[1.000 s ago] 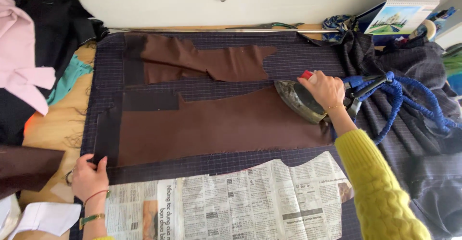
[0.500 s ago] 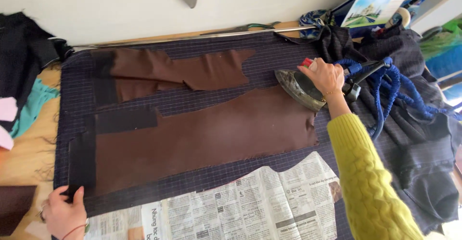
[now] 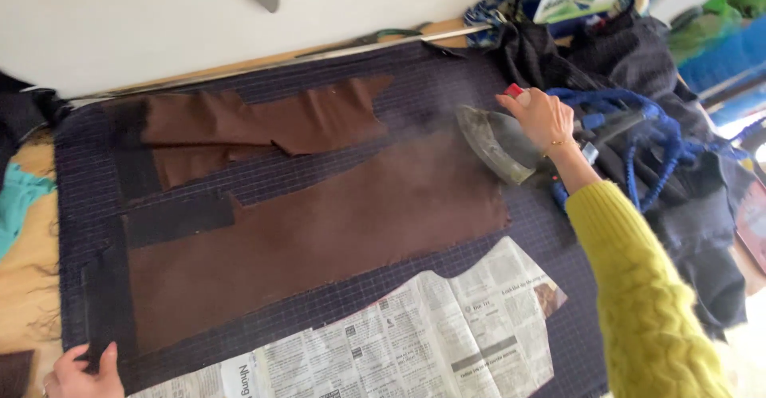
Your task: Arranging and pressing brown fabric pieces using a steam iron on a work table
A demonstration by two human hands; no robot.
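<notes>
While steam drifts over the cloth, the right hand [image 3: 544, 117] grips the iron [image 3: 495, 142], fingers closed round its handle, at the right end of the large brown piece [image 3: 319, 238]. That piece lies flat on a dark checked cover [image 3: 415, 87] over the tabletop [image 3: 24, 286]. At the near left corner, the left hand [image 3: 80, 372] presses on a dark strip [image 3: 102, 302], fingers closed on its edge. A smaller brown piece [image 3: 263, 122] lies farther back, newspaper [image 3: 415, 342] nearer, blue cord [image 3: 638, 126] right.
</notes>
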